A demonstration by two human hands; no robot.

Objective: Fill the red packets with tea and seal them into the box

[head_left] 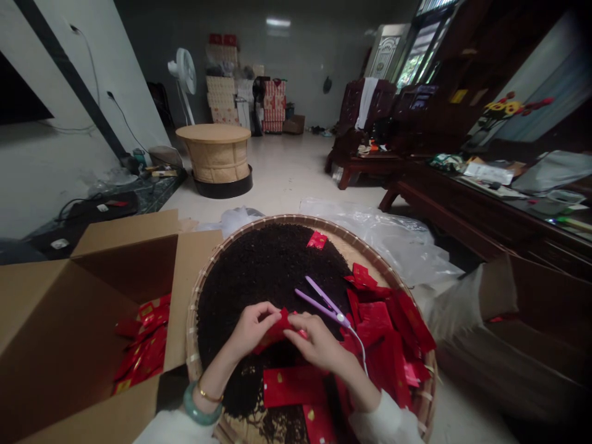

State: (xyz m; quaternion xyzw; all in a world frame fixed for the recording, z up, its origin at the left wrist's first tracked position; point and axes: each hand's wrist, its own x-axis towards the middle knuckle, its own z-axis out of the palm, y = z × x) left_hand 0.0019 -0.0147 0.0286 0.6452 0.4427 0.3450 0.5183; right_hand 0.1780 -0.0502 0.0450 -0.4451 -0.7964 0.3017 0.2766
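Both hands meet over a round woven bamboo tray (192,308) spread with dark loose tea leaves (250,265). Between them is a small red packet (276,331); my left hand (253,327) pinches its left side, and my right hand (314,338) grips its right side. Just beyond my right hand lies a purple hair straightener (324,303) with its plates apart and a white cord. Red packets (377,320) are heaped on the tray's right side. A flat red packet (293,386) rests below my hands, and a small one (317,240) sits on the leaves near the far rim.
An open cardboard box (185,290) with several red packets (150,339) inside stands left of the tray. Clear plastic sheeting (383,231) lies on the floor beyond. A round wooden table (215,148), a white fan (186,71) and dark wooden furniture (444,191) stand farther off.
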